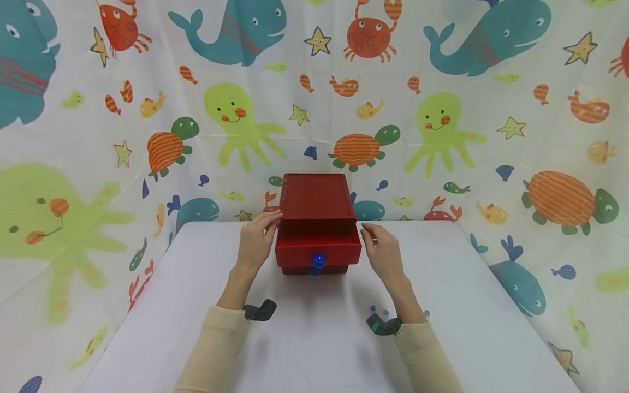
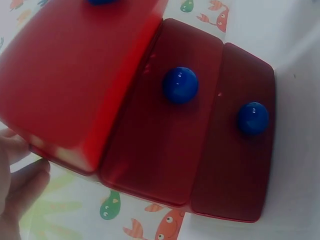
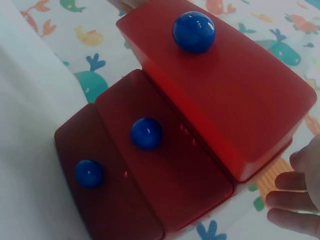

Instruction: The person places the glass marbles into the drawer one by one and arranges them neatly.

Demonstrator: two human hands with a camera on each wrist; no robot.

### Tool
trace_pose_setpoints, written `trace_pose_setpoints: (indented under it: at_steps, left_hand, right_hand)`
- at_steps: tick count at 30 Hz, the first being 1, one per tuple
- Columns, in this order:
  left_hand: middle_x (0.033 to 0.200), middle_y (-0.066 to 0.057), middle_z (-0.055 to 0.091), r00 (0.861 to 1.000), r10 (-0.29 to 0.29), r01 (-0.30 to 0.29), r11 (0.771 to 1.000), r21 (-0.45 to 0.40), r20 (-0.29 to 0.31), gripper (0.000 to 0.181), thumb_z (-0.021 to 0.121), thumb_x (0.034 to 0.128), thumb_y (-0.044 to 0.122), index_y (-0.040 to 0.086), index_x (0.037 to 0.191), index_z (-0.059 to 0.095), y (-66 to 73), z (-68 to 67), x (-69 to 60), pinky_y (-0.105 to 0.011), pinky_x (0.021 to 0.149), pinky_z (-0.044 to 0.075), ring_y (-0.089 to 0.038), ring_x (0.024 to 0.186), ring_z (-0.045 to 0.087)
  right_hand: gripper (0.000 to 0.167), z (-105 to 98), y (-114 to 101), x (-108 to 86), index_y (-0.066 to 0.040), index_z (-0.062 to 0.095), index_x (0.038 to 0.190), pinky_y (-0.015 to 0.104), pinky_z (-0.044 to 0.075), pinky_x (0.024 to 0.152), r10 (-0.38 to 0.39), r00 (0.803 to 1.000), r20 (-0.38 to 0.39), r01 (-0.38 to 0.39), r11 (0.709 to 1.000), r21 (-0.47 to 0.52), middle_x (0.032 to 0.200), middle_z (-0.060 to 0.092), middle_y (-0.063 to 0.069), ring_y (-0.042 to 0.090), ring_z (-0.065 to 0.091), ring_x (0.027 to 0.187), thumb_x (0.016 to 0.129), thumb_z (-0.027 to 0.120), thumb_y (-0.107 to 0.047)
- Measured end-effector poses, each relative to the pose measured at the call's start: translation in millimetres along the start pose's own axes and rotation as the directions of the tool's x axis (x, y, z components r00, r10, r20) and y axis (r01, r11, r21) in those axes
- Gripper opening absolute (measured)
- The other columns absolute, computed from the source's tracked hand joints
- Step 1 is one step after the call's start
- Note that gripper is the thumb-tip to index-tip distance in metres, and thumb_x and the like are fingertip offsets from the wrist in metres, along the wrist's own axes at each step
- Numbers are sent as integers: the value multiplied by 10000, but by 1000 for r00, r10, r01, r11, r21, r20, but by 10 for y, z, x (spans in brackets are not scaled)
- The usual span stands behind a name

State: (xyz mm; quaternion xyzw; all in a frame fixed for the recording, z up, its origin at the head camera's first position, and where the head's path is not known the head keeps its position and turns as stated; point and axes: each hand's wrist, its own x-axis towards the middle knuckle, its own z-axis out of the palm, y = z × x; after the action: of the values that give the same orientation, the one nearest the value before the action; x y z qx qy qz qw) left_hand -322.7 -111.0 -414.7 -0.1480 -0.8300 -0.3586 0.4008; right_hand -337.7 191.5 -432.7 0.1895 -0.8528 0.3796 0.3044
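Note:
A small red chest of drawers (image 1: 314,196) stands on the table, its top drawer (image 1: 300,253) pulled out. That drawer's front carries a round blue knob (image 3: 194,32). Below it, the middle drawer (image 3: 165,165) and the bottom drawer (image 3: 107,210) are closed, each with a blue knob as well. My left hand (image 1: 255,243) has its fingertips against the chest's left side, near the open drawer. On the other side, my right hand (image 1: 382,248) is beside the drawer with loosely bent fingers, holding nothing; a gap shows between it and the chest. The drawer's inside is in shadow.
Several small bluish-green beads (image 1: 385,313) lie on the white table (image 1: 304,349) near my right wrist. Behind the chest hangs a curtain (image 1: 314,98) printed with sea animals. Each wrist wears a dark band device (image 1: 260,310).

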Motion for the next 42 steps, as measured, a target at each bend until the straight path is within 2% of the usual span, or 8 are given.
trace_pose_setpoints:
  at_steps: [12, 18, 25, 34, 42]
  left_hand:
    - [1187, -128, 739, 999, 1, -2, 1000, -20, -45, 240, 672, 943, 76, 28, 1169, 735, -6, 32, -43, -397, 945, 558, -276, 1122, 702]
    - [1187, -124, 740, 999, -5, 4, 1000, -25, -38, 241, 671, 943, 75, 27, 1170, 735, -39, 25, -28, -380, 951, 559, -261, 1127, 703]
    - [1179, -124, 742, 1000, 5, -6, 1000, -13, -28, 231, 676, 939, 70, 29, 1156, 743, -61, 7, 8, -391, 952, 562, -264, 1122, 701]
    - [1159, -144, 745, 999, 20, -22, 999, -31, -48, 215, 685, 929, 50, 13, 1131, 749, -82, 35, 35, -416, 933, 568, -285, 1100, 704]
    - [1164, -126, 746, 999, 13, -14, 1000, -27, -36, 220, 679, 939, 77, 25, 1141, 748, -106, 37, 24, -396, 946, 561, -266, 1103, 706]
  right_hand:
    - [247, -107, 121, -238, -10, 674, 1189, 384, 619, 736, 81, 997, 14, -79, 994, -72, 1074, 741, 148, 237, 719, 877, 977, 637, -132]
    - [235, -116, 197, -384, -39, 671, 1172, 320, 588, 713, 146, 987, 62, -139, 984, -112, 1044, 721, 111, 198, 682, 853, 984, 634, -175]
    - [245, -45, 302, -545, -59, 657, 1190, 301, 567, 734, 223, 965, 138, -202, 967, -154, 1049, 704, 87, 185, 651, 873, 986, 628, -193]
    - [234, 17, 368, -707, -45, 665, 1165, 328, 555, 738, 250, 949, 190, -213, 958, -194, 1034, 700, 98, 191, 648, 874, 975, 636, -178]
    - [234, 49, 404, -822, -58, 685, 1148, 285, 531, 721, 339, 902, 268, -284, 932, -224, 988, 684, 76, 162, 604, 832, 963, 657, -199]
